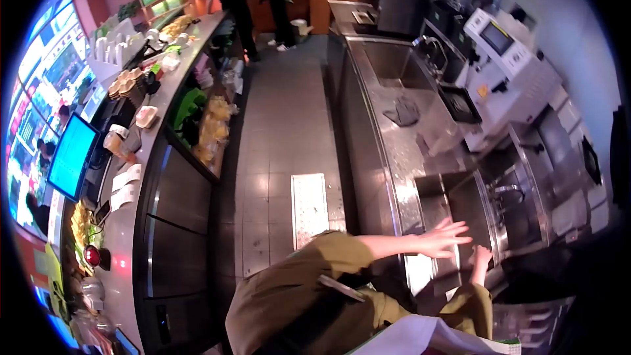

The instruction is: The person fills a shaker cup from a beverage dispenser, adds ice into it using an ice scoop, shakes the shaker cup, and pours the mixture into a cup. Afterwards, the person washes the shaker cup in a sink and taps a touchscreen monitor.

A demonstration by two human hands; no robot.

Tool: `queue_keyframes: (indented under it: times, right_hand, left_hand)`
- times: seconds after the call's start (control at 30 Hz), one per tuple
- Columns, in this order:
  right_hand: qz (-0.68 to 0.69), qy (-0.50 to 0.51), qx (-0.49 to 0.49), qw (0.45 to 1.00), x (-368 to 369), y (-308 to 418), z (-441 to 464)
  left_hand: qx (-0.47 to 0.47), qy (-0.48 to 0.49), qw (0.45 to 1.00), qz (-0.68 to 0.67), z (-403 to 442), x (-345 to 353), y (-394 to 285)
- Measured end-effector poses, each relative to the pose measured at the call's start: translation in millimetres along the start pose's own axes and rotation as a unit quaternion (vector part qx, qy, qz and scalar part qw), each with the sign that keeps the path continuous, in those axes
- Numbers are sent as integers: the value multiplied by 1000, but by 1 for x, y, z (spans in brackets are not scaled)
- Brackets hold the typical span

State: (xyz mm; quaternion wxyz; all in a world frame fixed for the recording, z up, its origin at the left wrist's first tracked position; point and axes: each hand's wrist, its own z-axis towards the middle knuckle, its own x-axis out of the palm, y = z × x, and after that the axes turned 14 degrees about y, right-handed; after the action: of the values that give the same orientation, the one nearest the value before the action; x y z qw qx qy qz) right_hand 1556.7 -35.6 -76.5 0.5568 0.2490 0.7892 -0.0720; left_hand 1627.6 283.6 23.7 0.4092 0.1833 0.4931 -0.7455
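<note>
My left hand [444, 240] reaches over the near sink basin [468, 204] with its fingers spread, and nothing shows in it. Beside it, lower and to the right, my right hand [482, 260] is above the basin's near end. Its fingers look curled in, and whatever they may hold is hidden. A curved faucet [509, 190] stands at the basin's right side. Olive sleeves cover both upper arms, and the forearms partly block the basin's near edge.
A far sink [394, 66] and a dark cloth [402, 112] are along the right counter. A white machine with a screen [497, 38] stands behind. The left counter [167, 92] holds a monitor [73, 156] and cups. Two people stand at the aisle's far end. A floor grate [309, 207] lies ahead.
</note>
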Motion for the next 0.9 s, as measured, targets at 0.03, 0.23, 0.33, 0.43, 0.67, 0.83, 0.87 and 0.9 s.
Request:
queue_keyframes:
  times: [0.03, 0.23, 0.33, 0.43, 0.67, 0.83, 0.87, 0.9]
  right_hand:
    - [112, -82, -35, 990, -20, 37, -8]
    - [460, -14, -319, 828, -69, 321, -59]
    - [362, 259, -391, 805, 0, 406, -44]
    - [212, 413, -303, 832, 97, 421, 10]
    - [275, 702, 84, 651, 150, 385, 7]
    - [136, 640, -77, 752, 199, 439, 95]
    - [101, 621, -121, 768, 209, 453, 118]
    - [75, 602, -164, 778, 211, 469, 139]
  left_hand:
    - [-45, -29, 997, -64, -35, -21, 22]
    - [-634, 2, 766, -103, -368, 6, 154]
    - [-659, -46, 599, -453, -489, 71, 127]
    - [-727, -44, 559, -397, -527, 78, 43]
    - [-780, -136, 496, -357, -585, 73, -3]
    - [-796, -236, 457, -320, -567, 63, 15]
    - [-797, -265, 445, -312, -556, 62, 20]
    - [-797, -293, 433, -303, -542, 61, 27]
